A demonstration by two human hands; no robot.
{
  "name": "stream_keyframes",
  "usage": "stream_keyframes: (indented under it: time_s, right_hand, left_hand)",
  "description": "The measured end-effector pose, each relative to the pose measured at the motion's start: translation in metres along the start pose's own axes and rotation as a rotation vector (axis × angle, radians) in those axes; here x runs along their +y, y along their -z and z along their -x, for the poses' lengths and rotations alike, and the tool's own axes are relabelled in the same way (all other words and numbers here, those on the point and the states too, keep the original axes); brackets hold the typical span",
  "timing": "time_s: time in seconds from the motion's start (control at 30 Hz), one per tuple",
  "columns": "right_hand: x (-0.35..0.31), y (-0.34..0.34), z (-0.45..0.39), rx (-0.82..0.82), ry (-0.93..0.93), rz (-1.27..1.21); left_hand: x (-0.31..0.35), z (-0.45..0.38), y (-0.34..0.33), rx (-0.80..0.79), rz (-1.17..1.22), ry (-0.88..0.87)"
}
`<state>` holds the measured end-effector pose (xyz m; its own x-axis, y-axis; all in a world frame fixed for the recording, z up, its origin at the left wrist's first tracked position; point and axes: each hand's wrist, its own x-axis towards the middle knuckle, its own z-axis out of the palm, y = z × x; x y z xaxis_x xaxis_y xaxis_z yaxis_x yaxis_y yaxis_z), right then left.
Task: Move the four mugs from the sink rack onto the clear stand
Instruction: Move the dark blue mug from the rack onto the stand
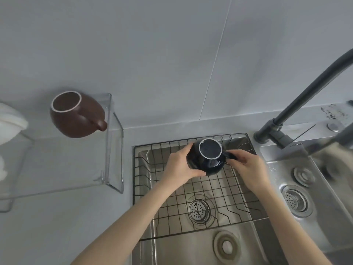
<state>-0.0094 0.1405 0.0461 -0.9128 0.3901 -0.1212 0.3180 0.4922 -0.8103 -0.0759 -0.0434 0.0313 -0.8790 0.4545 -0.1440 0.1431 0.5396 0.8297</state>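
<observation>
A dark blue mug (208, 159) with a pale rim is held over the back of the black wire sink rack (170, 205). My left hand (179, 167) wraps its left side and my right hand (246, 167) pinches its handle on the right. A brown mug (76, 115) with a pale rim stands upright on the clear stand (112, 150) to the left of the sink, handle pointing right. No other mugs are visible on the rack.
A dark faucet (286, 115) arches over the right of the sink. A second steel basin with drains (294, 199) lies to the right. White objects (9, 121) sit at the far left edge. A grey wall rises behind.
</observation>
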Motion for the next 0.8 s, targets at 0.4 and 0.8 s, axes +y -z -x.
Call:
stream_keyframes:
  time_s: [0.4, 0.8]
  right_hand:
    - [-0.196, -0.017, 0.034, -0.235, 0.376, -0.115]
    - [-0.254, -0.123, 0.056, -0.382, 0.355, -0.065]
  left_hand:
    - [0.034, 0.098, 0.169, 0.391, 0.018, -0.087]
    - [-0.03, 0.156, 0.257, 0.405, -0.02, 0.072]
